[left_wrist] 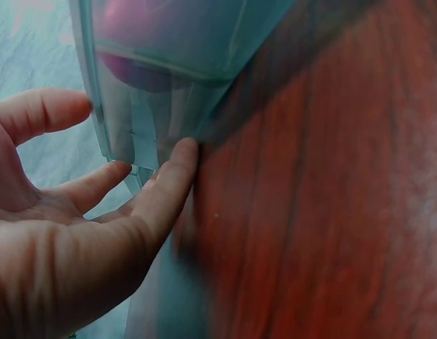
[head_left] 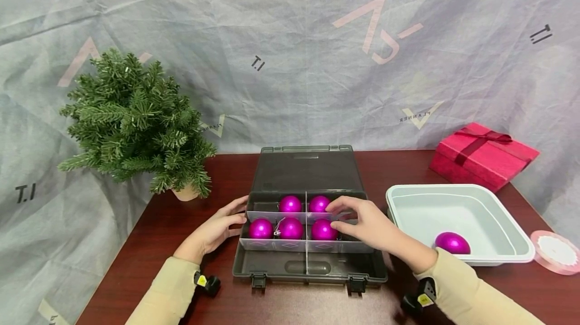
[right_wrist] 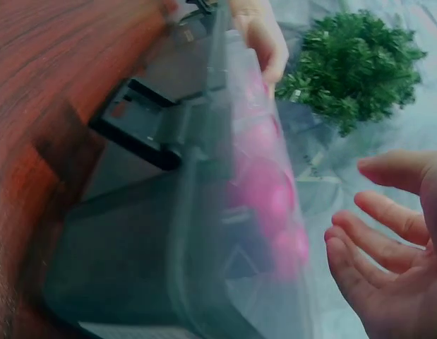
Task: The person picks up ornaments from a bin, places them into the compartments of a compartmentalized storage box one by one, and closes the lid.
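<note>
An open dark translucent divider box [head_left: 267,264] holds several shiny magenta ball ornaments in its back and middle rows. My left hand [head_left: 218,229] is at the box's left side, fingertips touching its wall in the left wrist view. Over the right-hand compartments is my right hand [head_left: 364,221], thumb and fingers spread apart. In the head view its fingertips overlap a back-row ball [head_left: 318,203] and a middle-row ball [head_left: 323,230]. From the right wrist view, nothing lies between those fingers [right_wrist: 387,244]. The front row contains no balls.
To the right stands a pale plastic tub [head_left: 408,199] with one magenta ball [head_left: 452,243] inside. Behind it is a red gift box [head_left: 485,156]; a pink ribbon roll [head_left: 556,252] lies at the far right. A small potted fir tree [head_left: 136,123] stands at the left.
</note>
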### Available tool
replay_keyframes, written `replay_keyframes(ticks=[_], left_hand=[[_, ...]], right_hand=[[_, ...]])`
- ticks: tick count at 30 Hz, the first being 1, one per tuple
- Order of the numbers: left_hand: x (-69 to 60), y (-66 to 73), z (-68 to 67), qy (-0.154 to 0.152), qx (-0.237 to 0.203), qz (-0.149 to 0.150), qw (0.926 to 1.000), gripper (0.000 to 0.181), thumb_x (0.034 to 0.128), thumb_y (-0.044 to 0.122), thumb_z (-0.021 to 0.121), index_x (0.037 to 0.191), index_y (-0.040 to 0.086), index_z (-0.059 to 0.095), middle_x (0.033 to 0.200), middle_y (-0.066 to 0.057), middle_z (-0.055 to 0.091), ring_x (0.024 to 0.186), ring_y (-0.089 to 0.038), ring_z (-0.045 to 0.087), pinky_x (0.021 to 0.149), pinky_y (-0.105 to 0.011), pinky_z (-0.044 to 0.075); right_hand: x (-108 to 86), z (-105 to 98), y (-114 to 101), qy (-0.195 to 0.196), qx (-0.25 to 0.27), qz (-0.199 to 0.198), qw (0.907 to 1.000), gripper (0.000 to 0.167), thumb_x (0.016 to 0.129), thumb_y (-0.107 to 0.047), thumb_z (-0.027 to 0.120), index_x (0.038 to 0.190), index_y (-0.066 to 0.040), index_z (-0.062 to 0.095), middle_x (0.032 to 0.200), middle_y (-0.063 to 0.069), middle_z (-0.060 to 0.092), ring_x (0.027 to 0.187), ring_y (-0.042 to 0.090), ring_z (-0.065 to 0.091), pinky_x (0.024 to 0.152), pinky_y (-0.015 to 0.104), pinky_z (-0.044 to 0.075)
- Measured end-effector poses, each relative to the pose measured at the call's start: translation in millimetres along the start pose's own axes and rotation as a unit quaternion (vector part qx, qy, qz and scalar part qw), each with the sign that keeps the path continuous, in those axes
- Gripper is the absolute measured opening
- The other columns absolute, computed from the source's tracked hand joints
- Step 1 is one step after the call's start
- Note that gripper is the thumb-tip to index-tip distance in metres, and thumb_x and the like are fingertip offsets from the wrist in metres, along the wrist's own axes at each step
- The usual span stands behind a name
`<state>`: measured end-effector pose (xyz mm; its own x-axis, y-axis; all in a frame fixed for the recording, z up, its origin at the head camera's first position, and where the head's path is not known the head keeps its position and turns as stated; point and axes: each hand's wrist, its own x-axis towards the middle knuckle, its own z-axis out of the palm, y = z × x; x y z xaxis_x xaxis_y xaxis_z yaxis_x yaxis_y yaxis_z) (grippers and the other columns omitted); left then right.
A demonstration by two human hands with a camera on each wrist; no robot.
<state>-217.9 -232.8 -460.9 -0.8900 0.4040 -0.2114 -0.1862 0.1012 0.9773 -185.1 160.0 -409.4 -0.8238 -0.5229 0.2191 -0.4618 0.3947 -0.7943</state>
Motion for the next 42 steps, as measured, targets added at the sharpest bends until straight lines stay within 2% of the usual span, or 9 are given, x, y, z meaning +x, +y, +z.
replay_keyframes(ticks=[4, 9, 16, 26, 34, 38, 42], left_hand=[[0.8, 0.0, 0.2, 0.004, -0.002, -0.001, 1.0000, 0.071, 0.0992, 0.007, 0.052, 0.163, 0.007, 0.021, 0.159, -0.024, 0.024, 0.105, -0.018, 0.049, 0.107, -0.057, 0.034], [1.2, 0.4, 0.4, 0.007, -0.002, -0.002, 1.0000, 0.071, 0.0990, 0.006, 0.052, 0.163, 0.007, 0.021, 0.158, -0.023, 0.025, 0.104, -0.019, 0.049, 0.107, -0.057, 0.034], [1.2, 1.7, 0.6, 0.004, 0.001, 0.000, 1.0000, 0.071, 0.0992, 0.007, 0.052, 0.163, 0.006, 0.019, 0.160, -0.024, 0.022, 0.105, -0.018, 0.049, 0.108, -0.057, 0.033], [0.6, 3.5, 1.5, 0.004, 0.002, 0.002, 1.0000, 0.071, 0.0997, 0.006, 0.051, 0.163, 0.005, 0.018, 0.161, -0.026, 0.018, 0.103, -0.016, 0.050, 0.108, -0.058, 0.032], [0.5, 2.7, 1.8, 0.002, 0.006, 0.002, 1.0000, 0.072, 0.0995, 0.008, 0.052, 0.163, 0.005, 0.018, 0.162, -0.026, 0.018, 0.105, -0.018, 0.049, 0.108, -0.059, 0.033], [-0.2, 1.7, 1.7, 0.008, 0.007, -0.002, 0.9999, 0.072, 0.0992, 0.008, 0.052, 0.163, 0.007, 0.019, 0.162, -0.024, 0.019, 0.107, -0.019, 0.049, 0.107, -0.056, 0.034], [-1.4, 0.2, 0.8, 0.002, 0.009, 0.003, 1.0000, 0.071, 0.0998, 0.009, 0.052, 0.163, 0.006, 0.019, 0.162, -0.025, 0.020, 0.109, -0.020, 0.049, 0.105, -0.055, 0.036]], right_hand=[[-6.4, -12, -1, 0.012, 0.027, -0.030, 0.9991, 0.024, 0.095, -0.006, 0.072, 0.118, -0.012, 0.069, 0.113, 0.006, 0.071, 0.103, 0.031, 0.069, 0.088, 0.036, 0.055], [-19.1, -32, -4, 0.012, 0.052, -0.037, 0.9979, 0.025, 0.097, -0.003, 0.068, 0.120, -0.014, 0.068, 0.114, -0.002, 0.071, 0.105, 0.019, 0.068, 0.089, 0.031, 0.054], [-40.5, -65, -3, 0.023, 0.037, -0.041, 0.9982, 0.027, 0.100, -0.003, 0.063, 0.125, -0.010, 0.067, 0.116, 0.002, 0.071, 0.105, 0.018, 0.070, 0.086, 0.027, 0.055], [-72.0, -112, 5, 0.065, 0.004, 0.005, 0.9978, 0.028, 0.100, -0.001, 0.061, 0.128, -0.002, 0.065, 0.119, 0.012, 0.070, 0.107, 0.019, 0.069, 0.086, 0.021, 0.052], [-93.4, -139, 21, 0.104, -0.059, 0.042, 0.9919, 0.028, 0.097, -0.003, 0.068, 0.123, -0.009, 0.070, 0.113, 0.001, 0.074, 0.099, 0.008, 0.070, 0.081, 0.018, 0.052], [-104.2, -149, 35, 0.099, -0.071, 0.065, 0.9905, 0.028, 0.097, -0.005, 0.069, 0.124, -0.008, 0.070, 0.113, 0.001, 0.074, 0.099, 0.007, 0.070, 0.082, 0.016, 0.051], [-114.0, -157, 52, 0.074, -0.058, 0.079, 0.9925, 0.028, 0.097, -0.005, 0.068, 0.125, -0.005, 0.067, 0.112, 0.001, 0.074, 0.099, 0.008, 0.070, 0.081, 0.016, 0.051]])
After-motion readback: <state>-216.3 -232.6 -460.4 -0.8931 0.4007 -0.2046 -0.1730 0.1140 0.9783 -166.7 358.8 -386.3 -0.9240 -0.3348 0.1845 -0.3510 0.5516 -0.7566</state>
